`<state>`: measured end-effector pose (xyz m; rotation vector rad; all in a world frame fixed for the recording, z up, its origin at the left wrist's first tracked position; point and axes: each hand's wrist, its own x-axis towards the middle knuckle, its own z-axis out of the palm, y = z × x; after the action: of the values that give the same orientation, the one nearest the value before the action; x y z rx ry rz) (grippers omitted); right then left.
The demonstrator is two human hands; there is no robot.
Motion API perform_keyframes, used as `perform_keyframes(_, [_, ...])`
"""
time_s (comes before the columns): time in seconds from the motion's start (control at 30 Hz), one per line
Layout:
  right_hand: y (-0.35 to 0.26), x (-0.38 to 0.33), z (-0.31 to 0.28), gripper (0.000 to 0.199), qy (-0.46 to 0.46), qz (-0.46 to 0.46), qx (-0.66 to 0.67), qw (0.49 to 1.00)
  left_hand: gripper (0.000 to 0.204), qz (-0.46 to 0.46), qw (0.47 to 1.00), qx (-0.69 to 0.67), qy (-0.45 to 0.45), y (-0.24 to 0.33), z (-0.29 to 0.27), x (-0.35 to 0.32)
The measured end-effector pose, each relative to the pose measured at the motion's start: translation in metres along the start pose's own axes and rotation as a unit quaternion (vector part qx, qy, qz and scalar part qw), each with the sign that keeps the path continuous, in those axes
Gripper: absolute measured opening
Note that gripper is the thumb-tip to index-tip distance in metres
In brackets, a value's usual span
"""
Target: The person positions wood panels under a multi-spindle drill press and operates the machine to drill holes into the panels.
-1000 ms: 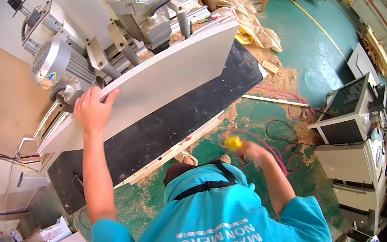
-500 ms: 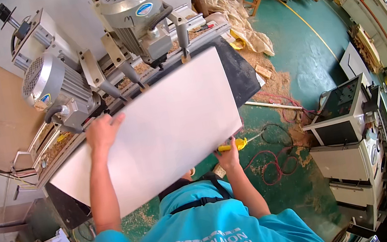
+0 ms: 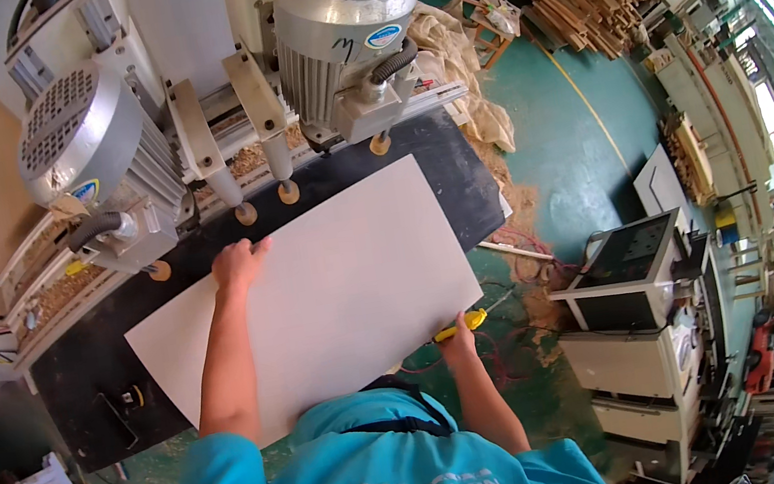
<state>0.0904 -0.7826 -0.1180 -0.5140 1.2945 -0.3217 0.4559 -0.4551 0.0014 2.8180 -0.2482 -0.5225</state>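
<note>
Left hand [image 3: 242, 265] clasps far edge of white panel [image 3: 352, 278]. Right hand [image 3: 462, 338] closes around yellow tool [image 3: 472, 320] at panel's near-right corner; cannot tell whether it also grips panel. Panel extends over black table [image 3: 75, 383], overhanging its near side. Beyond panel: two grey motors [image 3: 344, 31]. Right of panel, well apart: cabinet [image 3: 613, 360].

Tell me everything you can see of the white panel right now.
The white panel is flat, rectangular and plain, with a smooth, matt face like coated board. It slants over the black tabletop, right end farther from the person, its near side reaching past the tabletop. The left hand grips its far edge; the right hand, holding a yellow tool, is at the near edge, contact unclear.
</note>
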Motion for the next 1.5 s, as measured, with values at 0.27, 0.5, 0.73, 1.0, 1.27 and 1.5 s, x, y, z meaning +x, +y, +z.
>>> perform_keyframes(0.27, [-0.11, -0.062, -0.073, 0.018, -0.258, -0.134, -0.334, 0.896, 0.049, 0.1, 0.959, 0.037, 0.264, -0.035, 0.126, -0.094])
perform_keyframes(0.5, [-0.141, -0.069, -0.055, 0.02, -0.194, -0.082, -0.522, 0.827, 0.049, -0.015, 0.951, -0.028, 0.308, -0.055, 0.153, -0.171])
perform_keyframes(0.73, [-0.062, -0.087, 0.01, 0.039, -0.47, 0.024, -0.775, 0.421, 0.056, -0.359, 0.867, 0.075, 0.339, -0.141, 0.183, -0.311])
perform_keyframes(1.0, [0.022, -0.145, 0.098, 0.056, -0.458, -0.195, -0.802, 0.33, 0.034, -0.475, 0.821, -0.124, 0.292, -0.2, 0.174, -0.415])
perform_keyframes(1.27, [0.188, -0.195, 0.13, 0.056, -0.56, -0.426, -0.666, 0.248, 0.064, 0.05, 0.846, -0.457, 0.27, -0.06, 0.165, -0.334])
perform_keyframes(1.5, [0.126, -0.392, 0.296, 0.057, -0.555, -0.572, -0.57, 0.2, 0.036, -0.091, 0.586, -0.783, 0.19, -0.159, 0.052, -0.362])
